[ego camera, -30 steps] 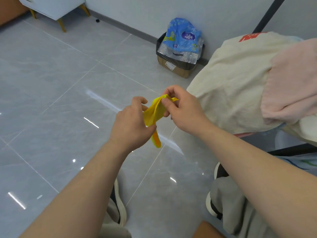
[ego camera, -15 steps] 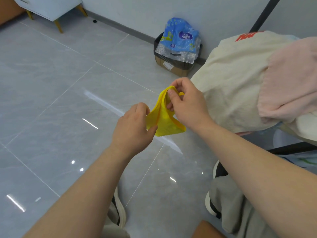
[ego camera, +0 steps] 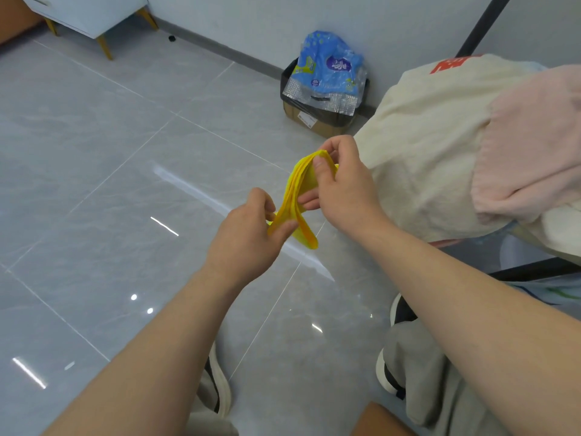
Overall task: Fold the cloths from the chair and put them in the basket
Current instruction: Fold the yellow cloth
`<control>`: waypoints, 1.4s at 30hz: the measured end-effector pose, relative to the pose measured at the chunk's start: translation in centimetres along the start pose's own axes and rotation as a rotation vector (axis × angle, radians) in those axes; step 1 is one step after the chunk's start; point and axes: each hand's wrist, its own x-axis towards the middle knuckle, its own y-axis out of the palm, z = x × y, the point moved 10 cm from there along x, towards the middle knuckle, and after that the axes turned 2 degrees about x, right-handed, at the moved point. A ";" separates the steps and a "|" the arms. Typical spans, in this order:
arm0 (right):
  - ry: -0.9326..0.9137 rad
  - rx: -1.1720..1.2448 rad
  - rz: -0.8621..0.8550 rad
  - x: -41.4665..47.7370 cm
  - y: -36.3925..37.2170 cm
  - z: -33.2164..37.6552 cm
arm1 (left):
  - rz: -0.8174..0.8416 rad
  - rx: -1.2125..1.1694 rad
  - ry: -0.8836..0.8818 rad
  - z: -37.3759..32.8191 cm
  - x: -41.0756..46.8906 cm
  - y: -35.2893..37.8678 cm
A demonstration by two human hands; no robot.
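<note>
The folding step is in progress: the right hand [ego camera: 342, 187] is pinching the top of the yellow cloth [ego camera: 295, 196], and the left hand [ego camera: 245, 243] is clamping the lower end between thumb and fingers [ego camera: 284, 228]. The next move is probably pressing the layers flat.

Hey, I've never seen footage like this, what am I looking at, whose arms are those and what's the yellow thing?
There is no machine here: the arms belong to a person working bare-handed. Every picture comes from one wide camera worn on their head, looking forward and down. The left hand and right hand both have a grip on a yellow cloth, pinching it in mid-air above the grey floor. On the right, a cream cloth and a pink cloth lie draped in a heap. By the wall stands a box with a blue packet on top.
</note>
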 end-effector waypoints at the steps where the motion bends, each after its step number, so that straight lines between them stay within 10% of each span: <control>1: -0.001 0.012 0.002 0.0 0.0 0.1 | 0.018 -0.003 -0.005 -0.2 -0.1 0.1; 18: 0.097 0.312 0.072 0.0 1.9 -0.7 | -0.069 0.320 -0.115 -0.6 -0.5 0.6; 25: 0.029 0.022 0.042 0.7 0.1 -0.6 | -0.023 0.300 -0.159 1.2 0.6 -0.6; 35: -0.026 -0.354 -0.102 1.9 -3.9 -1.2 | -0.112 -0.719 -0.341 5.9 1.8 -3.6; 42: 0.023 -0.215 -0.066 1.8 -2.6 -1.8 | -0.414 -0.467 -0.253 3.7 0.4 -6.9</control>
